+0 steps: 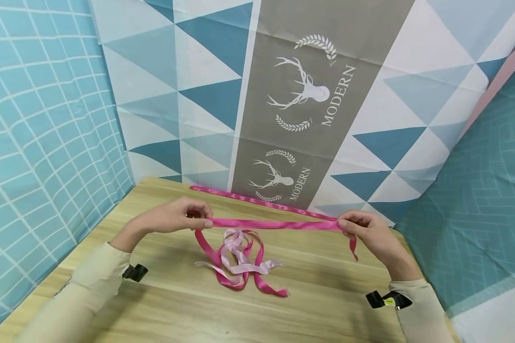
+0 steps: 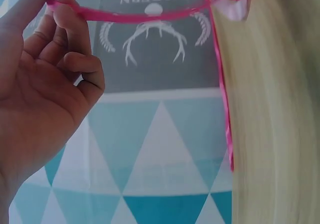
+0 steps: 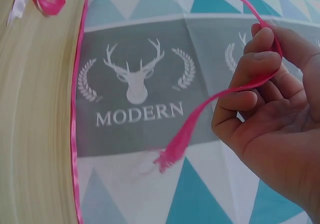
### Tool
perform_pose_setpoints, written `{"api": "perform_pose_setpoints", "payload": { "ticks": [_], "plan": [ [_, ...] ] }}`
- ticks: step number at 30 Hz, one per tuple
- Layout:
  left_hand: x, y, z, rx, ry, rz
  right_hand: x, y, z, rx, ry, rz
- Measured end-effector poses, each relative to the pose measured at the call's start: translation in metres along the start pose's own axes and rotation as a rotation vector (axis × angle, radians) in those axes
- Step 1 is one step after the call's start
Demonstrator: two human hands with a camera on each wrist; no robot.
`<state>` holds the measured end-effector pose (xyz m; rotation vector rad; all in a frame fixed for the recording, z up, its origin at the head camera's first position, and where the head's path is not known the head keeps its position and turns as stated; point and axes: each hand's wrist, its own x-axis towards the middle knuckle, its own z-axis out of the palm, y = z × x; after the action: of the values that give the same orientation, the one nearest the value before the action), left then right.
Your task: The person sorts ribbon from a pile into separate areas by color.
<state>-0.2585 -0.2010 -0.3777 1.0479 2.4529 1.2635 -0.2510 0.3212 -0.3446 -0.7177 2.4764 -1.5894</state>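
A hot-pink satin ribbon is stretched taut between my two hands above the table. My left hand pinches it between thumb and fingers, and from there a length hangs down toward the pile. At the other side my right hand pinches the ribbon near its end. The short frayed tail dangles below that hand in the right wrist view. Beneath the stretched part lies a loose tangle of pale pink ribbon and hot-pink ribbon on the tabletop.
Another hot-pink ribbon lies straight along the back edge of the wooden table. Patterned cloth with deer heads hangs behind it. A blue checked cloth stands at the left and a teal cloth at the right.
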Motion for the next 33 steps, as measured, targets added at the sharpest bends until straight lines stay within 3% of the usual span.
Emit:
{"api": "perform_pose_setpoints", "payload": {
  "ticks": [8, 15, 19, 27, 33],
  "plan": [
    [-0.002, -0.003, -0.029, -0.086, 0.039, -0.051, -0.014, 0.010, -0.029, 0.218, 0.053, -0.045],
    [-0.003, -0.018, -0.051, -0.109, 0.093, -0.094, -0.018, 0.019, -0.045, 0.236, 0.139, 0.016],
    [-0.002, -0.031, -0.061, -0.152, 0.107, -0.114, -0.022, 0.030, -0.049, 0.255, 0.145, 0.051],
    [-0.004, -0.063, -0.077, -0.190, 0.150, -0.142, -0.018, 0.055, -0.053, 0.223, 0.164, 0.082],
    [-0.006, -0.087, -0.085, -0.182, 0.200, -0.205, -0.008, 0.084, -0.059, 0.082, 0.229, 0.138]
  ]
}}
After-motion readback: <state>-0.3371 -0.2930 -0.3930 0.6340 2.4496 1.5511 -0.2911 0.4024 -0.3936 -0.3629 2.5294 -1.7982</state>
